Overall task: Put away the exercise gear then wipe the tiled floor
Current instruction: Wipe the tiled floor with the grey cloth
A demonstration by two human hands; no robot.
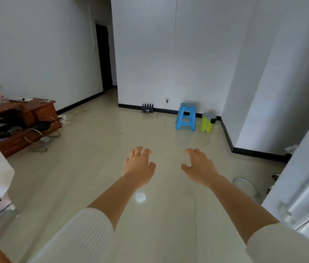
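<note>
Bright, even daylight. Round glare spot on glossy tiled floor (150, 118) at lower centre. Soft overall focus; walls bow at frame edges; lower corners blurred.

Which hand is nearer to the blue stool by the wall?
Right. The right hand reaches out almost straight below the blue stool in the picture. The left hand is farther off to the left. Neither touches it.

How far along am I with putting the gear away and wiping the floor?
Done: nothing that shows. In hand: nothing; the left hand and right hand hover open and empty over the floor. Left: no exercise gear or cloth is clearly visible, so both steps seem to remain.
</note>
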